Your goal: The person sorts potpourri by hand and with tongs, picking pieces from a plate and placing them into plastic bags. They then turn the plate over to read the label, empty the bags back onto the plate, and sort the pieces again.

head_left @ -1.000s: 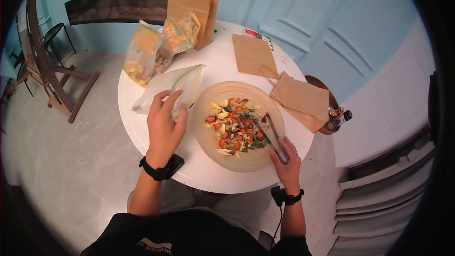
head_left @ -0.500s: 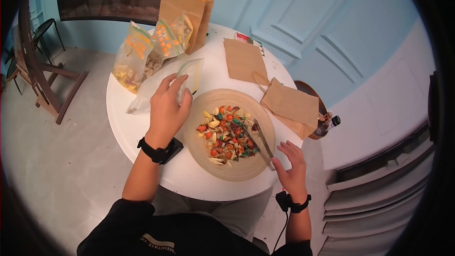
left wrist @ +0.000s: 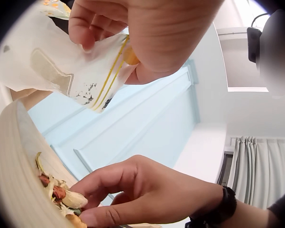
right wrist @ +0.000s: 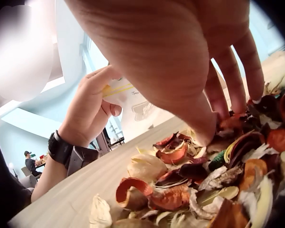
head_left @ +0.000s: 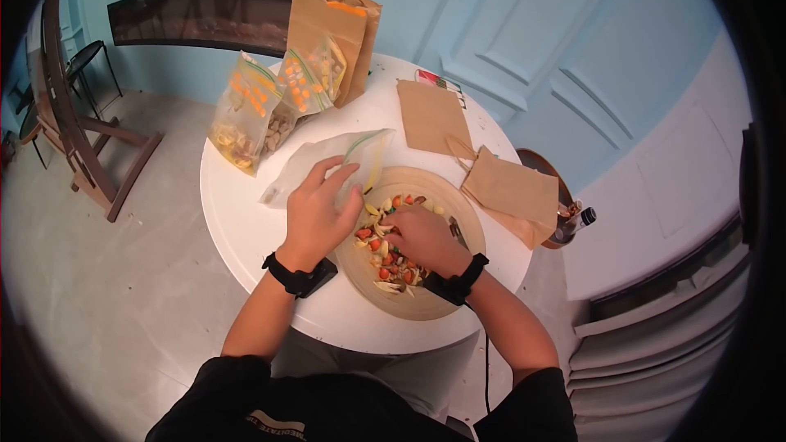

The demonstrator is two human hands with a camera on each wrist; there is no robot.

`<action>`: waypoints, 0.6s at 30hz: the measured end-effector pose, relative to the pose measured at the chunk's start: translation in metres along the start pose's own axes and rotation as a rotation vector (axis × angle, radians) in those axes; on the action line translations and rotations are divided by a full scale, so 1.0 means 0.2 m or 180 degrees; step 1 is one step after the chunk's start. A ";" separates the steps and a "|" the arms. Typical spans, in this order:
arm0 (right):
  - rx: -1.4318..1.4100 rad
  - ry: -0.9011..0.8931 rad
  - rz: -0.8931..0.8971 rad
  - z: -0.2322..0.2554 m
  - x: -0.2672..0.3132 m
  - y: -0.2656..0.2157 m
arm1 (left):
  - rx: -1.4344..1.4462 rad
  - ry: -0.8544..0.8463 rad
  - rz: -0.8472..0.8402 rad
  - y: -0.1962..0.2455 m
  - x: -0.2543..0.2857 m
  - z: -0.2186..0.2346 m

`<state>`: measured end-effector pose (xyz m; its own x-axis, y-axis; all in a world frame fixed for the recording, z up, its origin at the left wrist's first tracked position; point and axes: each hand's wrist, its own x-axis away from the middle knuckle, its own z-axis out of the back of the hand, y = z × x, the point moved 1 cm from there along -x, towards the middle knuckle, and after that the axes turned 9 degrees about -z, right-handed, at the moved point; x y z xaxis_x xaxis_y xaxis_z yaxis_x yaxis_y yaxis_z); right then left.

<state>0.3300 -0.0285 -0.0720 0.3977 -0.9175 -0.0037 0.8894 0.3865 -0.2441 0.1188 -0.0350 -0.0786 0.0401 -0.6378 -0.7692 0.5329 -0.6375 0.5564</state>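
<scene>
A shallow round wooden bowl holds potpourri of orange, cream, green and dark dried pieces. My right hand reaches into it from the right; its fingertips touch the pieces, thumb apart from the fingers. Metal tongs rest in the bowl, partly hidden by that hand. At the bowl's left side my left hand pinches the edge of a clear zip bag by its yellow-striped mouth. The bag hangs slack and looks nearly flat, its mouth close to the bowl's rim.
Filled zip bags and a tall paper bag stand at the back left of the white table. Two paper bags lie flat beyond the bowl. A bottle leans in a round brown container at the right.
My right hand has let go of the tongs, drawn back, then reached into the potpourri. The left hand and the zip bag have shifted right, nearer the bowl.
</scene>
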 end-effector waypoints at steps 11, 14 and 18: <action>-0.3341 -0.0549 -0.1394 0.22 0.13 -0.03 | 0.0471 -0.0181 0.0367 -0.03 0.01 0.01; -0.3886 -0.0469 -0.1396 0.22 0.15 -0.02 | 0.0559 -0.0250 0.0323 -0.02 0.02 0.00; -0.3866 -0.0241 -0.1468 0.22 0.15 -0.06 | 0.0724 -0.0313 0.0108 -0.02 0.04 -0.01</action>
<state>0.3422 -0.0571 -0.0258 0.1589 -0.9193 0.3601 0.1914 -0.3292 -0.9247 0.1183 -0.0372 -0.0862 -0.0337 -0.6925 -0.7207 0.3283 -0.6887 0.6464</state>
